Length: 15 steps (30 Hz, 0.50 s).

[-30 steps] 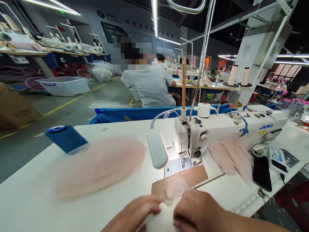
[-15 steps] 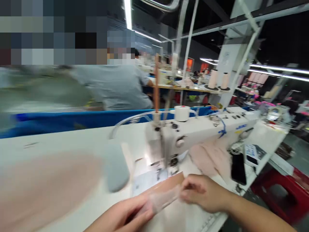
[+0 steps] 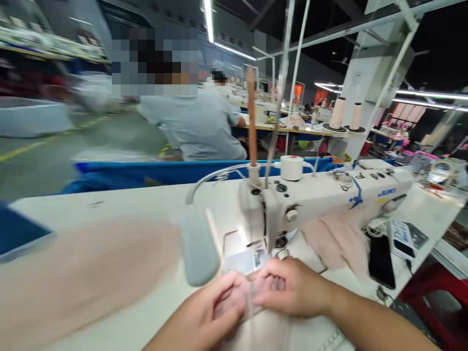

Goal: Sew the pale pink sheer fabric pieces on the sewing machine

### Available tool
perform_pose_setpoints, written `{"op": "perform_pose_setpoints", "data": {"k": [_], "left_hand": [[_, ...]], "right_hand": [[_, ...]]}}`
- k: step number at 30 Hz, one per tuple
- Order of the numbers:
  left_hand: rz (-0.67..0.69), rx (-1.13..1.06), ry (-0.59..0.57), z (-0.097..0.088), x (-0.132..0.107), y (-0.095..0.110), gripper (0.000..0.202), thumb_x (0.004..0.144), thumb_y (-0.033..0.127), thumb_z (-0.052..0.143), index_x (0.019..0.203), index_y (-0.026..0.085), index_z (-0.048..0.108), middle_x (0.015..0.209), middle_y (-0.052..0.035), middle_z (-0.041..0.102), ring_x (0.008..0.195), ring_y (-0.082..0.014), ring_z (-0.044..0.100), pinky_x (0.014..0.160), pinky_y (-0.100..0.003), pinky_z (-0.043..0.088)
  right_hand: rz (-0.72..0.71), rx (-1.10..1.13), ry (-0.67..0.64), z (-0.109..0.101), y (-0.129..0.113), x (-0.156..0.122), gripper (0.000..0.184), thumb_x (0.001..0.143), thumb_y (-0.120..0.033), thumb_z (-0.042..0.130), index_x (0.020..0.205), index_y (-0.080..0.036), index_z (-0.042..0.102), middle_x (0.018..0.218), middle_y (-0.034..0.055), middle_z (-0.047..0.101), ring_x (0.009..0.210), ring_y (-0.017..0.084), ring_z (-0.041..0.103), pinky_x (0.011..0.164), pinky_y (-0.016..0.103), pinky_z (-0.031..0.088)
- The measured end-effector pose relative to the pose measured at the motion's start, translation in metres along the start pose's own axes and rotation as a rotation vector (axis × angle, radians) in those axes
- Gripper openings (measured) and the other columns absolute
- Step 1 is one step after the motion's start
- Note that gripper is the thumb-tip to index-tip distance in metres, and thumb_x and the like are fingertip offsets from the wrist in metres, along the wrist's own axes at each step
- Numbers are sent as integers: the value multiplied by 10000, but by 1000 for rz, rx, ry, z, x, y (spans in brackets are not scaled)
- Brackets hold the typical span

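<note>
My left hand and my right hand meet just in front of the needle area of a white sewing machine. Both pinch a small sheer pink fabric piece held between them, fingers closed on it. The machine's metal plate lies right behind my fingers. A grey lamp head on a bent arm hangs to the left of the needle. A large blurred pink fabric pile lies on the white table to my left.
More pink fabric sits under the machine arm, beside a black phone and a small white device. A blue object lies at the far left. A person in a grey shirt sits ahead. A red stool stands lower right.
My hands have moved closer together and up toward the needle, bunching the sheer piece between them. The view has swung slightly right and steadied.
</note>
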State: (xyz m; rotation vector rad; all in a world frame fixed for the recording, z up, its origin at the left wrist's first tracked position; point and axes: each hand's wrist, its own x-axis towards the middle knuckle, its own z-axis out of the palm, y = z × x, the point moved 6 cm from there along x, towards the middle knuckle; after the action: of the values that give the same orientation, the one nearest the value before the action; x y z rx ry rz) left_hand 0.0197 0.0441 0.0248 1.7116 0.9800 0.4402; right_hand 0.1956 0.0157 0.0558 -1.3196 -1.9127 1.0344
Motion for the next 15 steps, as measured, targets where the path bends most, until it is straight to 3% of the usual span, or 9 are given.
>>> {"op": "perform_pose_setpoints", "data": {"k": [1, 7, 15], "left_hand": [[-29, -47, -31, 4, -3, 4, 426, 858, 638, 666, 919, 217, 667, 709, 37, 575, 653, -189, 556, 599, -269, 456], [-24, -31, 68, 9, -8, 24, 450, 892, 645, 627, 735, 248, 485, 659, 60, 471, 626, -164, 478, 586, -268, 380], [-43, -112, 49, 12, -10, 23, 458, 897, 674, 637, 867, 217, 625, 710, 54, 484, 653, -160, 450, 606, -270, 398]], "right_hand": [[12, 30, 14, -1, 0, -3, 134, 886, -245, 819, 978, -231, 722, 831, -47, 694, 761, 158, 645, 699, 227, 486], [-36, 43, 82, -3, -10, -9, 62, 887, -209, 711, 876, -231, 655, 735, -53, 612, 693, 155, 558, 654, 243, 428], [-36, 50, 76, 1, -11, -8, 85, 870, -190, 667, 847, -235, 599, 695, -65, 560, 646, 143, 511, 619, 244, 399]]}}
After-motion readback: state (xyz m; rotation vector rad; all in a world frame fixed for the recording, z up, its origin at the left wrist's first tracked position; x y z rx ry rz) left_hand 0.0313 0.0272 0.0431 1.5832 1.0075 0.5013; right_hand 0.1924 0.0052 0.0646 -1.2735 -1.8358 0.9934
